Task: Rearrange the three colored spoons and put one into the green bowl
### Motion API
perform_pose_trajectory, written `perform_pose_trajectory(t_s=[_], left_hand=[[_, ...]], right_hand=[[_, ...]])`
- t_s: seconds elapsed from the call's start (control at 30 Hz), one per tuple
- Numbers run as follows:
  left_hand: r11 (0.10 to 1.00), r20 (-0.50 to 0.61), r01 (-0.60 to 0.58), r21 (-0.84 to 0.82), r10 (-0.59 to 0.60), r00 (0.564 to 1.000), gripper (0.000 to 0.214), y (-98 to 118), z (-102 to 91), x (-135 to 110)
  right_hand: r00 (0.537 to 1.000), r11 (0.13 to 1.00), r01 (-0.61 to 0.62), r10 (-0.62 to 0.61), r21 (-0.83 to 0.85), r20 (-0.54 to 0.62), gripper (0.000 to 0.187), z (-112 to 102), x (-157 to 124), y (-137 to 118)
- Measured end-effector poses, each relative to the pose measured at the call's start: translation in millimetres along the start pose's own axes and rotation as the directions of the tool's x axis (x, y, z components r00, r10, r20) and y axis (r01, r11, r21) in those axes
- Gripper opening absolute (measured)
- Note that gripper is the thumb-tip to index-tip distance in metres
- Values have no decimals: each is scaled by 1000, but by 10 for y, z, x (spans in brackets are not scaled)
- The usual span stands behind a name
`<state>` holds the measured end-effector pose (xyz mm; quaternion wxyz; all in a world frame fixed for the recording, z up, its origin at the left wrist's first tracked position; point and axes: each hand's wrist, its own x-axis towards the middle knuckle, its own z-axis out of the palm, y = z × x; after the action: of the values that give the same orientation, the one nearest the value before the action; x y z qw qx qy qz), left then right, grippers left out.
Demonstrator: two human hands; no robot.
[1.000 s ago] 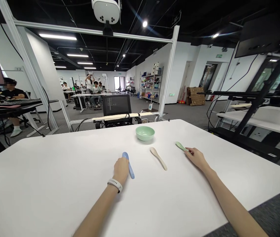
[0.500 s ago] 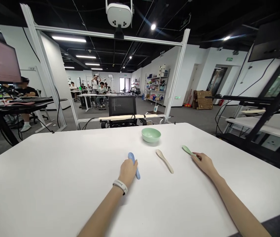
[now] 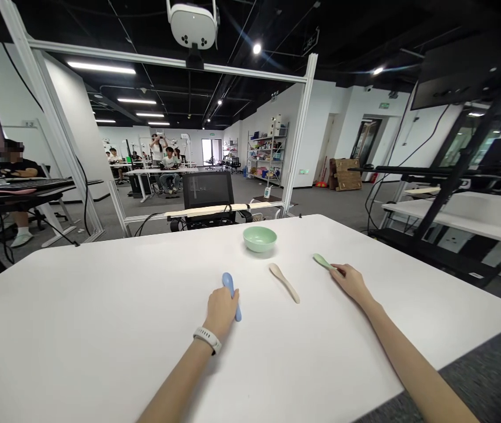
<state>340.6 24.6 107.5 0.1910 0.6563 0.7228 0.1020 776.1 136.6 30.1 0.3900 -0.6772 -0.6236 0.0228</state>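
My left hand [image 3: 221, 309], with a pale band on its wrist, is closed around the middle of a blue spoon [image 3: 228, 283]. The spoon's bowl points away from me and its handle end shows below my fingers. Over to the right, my right hand [image 3: 350, 281] pinches the handle of a light green spoon [image 3: 321, 261], whose bowl points to the far left. Between the two hands a beige spoon [image 3: 284, 282] lies on the white table, untouched. Farther back stands a green bowl [image 3: 260, 239], upright, with nothing visible inside.
The white table [image 3: 122, 305] has a metal frame [image 3: 297, 141] behind its far edge, carrying a white camera-like device [image 3: 193, 26]. Beyond it is a black mesh chair [image 3: 209, 189]. A seated person [image 3: 16, 161] is at the left, and several people are in the background.
My view has turned slightly to the right, so everything appears farther left. Both hands keep their grip on the blue and green spoons, with little visible movement over the table.
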Motion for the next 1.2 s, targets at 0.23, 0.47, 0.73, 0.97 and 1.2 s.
perform_pose_trajectory(t_s=[0.23, 0.47, 0.73, 0.97, 1.2], left_hand=[[999, -32, 0, 37, 1, 999, 39, 4, 15, -20], [998, -56, -7, 57, 10, 998, 49, 16, 1, -46], [997, -70, 10, 82, -4, 998, 45, 36, 13, -30], [995, -76, 9, 100, -1, 997, 49, 52, 15, -41], [993, -77, 17, 113, -8, 997, 47, 69, 13, -51]], right_hand=[[1000, 1000, -3, 3, 10, -10, 65, 12, 4, 17], [1000, 1000, -10, 10, 18, -2, 65, -17, -15, -34], [1000, 999, -16, 16, 38, 1, 70, -32, -20, -69], [1000, 999, -18, 18, 42, 8, 68, -26, -16, -42], [1000, 998, -10, 10, 60, -9, 66, -25, -35, -74]])
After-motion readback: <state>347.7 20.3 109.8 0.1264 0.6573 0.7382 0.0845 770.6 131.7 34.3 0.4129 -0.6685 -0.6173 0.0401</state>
